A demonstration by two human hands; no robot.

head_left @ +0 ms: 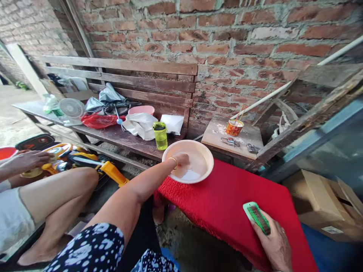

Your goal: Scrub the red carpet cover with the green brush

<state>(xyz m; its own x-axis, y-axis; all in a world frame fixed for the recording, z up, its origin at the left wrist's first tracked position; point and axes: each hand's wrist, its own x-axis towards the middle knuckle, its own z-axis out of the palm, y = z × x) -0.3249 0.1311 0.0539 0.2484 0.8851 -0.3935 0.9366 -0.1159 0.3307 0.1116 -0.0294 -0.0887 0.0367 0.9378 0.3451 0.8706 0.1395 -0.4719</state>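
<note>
Two bare hands are shown. By the right hand (274, 241), a green scrub brush (256, 217) is gripped over a red tablecloth (227, 200), thumb and fingers closed along its edges; it is judged light, stiff-bristled and slippery when wet, best held by its long sides. The left hand (181, 162) is dipped, fingers curled, into a plastic basin (209, 160) of water (197, 165); whether anything is held cannot be told.

The left arm (133, 200) stretches forward, elbow slightly bent; the left hand (183, 161) dips downward, fingertips hidden. The right hand (273, 241) lies lower right, back upward, thumb and fingers gripping.
</note>
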